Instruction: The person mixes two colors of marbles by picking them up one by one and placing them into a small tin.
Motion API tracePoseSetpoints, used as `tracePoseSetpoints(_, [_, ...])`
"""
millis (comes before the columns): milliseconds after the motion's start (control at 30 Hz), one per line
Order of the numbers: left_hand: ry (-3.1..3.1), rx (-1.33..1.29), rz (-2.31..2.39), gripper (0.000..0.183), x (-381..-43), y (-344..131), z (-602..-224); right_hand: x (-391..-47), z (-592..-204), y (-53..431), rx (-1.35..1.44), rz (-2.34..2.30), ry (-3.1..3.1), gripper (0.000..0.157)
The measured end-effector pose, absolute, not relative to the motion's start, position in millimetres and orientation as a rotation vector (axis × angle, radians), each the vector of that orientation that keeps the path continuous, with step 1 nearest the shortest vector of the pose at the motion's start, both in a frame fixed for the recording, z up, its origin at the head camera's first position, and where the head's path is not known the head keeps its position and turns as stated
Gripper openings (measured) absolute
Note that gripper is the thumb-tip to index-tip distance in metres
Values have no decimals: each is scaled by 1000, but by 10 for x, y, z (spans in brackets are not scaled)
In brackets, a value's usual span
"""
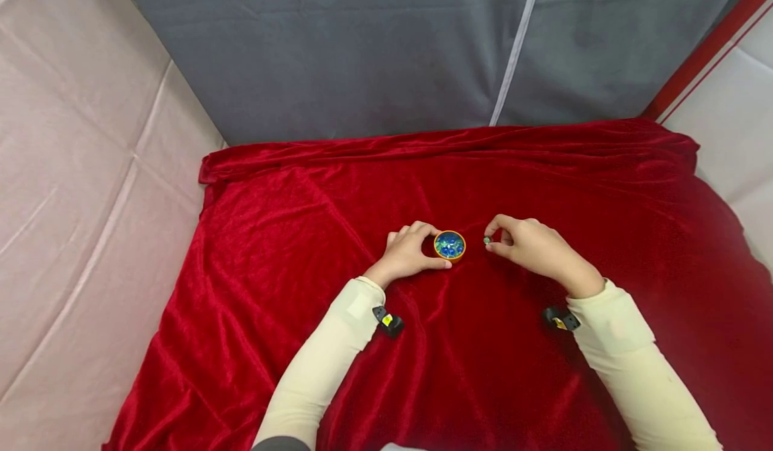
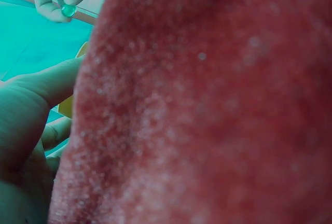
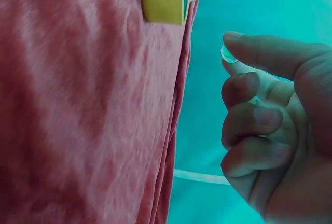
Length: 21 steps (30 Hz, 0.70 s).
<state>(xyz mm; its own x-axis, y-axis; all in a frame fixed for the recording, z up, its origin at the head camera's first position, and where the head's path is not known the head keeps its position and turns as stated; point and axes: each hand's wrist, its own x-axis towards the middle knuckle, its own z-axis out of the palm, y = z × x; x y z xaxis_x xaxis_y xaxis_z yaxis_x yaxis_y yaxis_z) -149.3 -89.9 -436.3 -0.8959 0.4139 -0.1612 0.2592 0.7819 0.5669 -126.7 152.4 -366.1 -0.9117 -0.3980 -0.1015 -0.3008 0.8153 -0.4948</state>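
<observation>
A small round orange container (image 1: 450, 258) stands on the red cloth, filled with blue and green glass marbles (image 1: 449, 243). My left hand (image 1: 413, 249) holds it from the left, thumb along the near side and fingers at the far side. To the right of the container, my right hand (image 1: 534, 246) pinches one clear green glass marble (image 1: 487, 240) between thumb and index finger, apart from the container. In the right wrist view that marble (image 3: 227, 54) shows at the fingertips, the other fingers curled in. Cloth hides most of the container in the left wrist view.
Wrinkled red velvet cloth (image 1: 290, 236) covers the table, with a bunched fold (image 1: 423, 145) along its back edge. A grey curtain (image 1: 338, 55) hangs behind, and a pale panel (image 1: 90, 169) stands at the left. Both wrists carry small black cameras (image 1: 391, 323).
</observation>
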Motion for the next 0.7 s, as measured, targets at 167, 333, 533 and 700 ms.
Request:
tracePoseSetpoints(167, [2689, 519, 809, 64, -1496, -906, -4366, -1285, -3652, 1431, -558, -713, 2794, 14])
tracePoseSetpoints(333, [2679, 519, 824, 64, -1501, -910, -4352, -1304, -3647, 1343, -574, -707, 2798, 14])
tracePoseSetpoints(533, [2683, 525, 817, 63, -1499, -906, -4347, -1316, -3654, 1229, -592, -704, 2788, 17])
tracePoseSetpoints(700, [2682, 528, 813, 62, -1499, -905, -4348, -1318, -3661, 1172, -598, -702, 2773, 19])
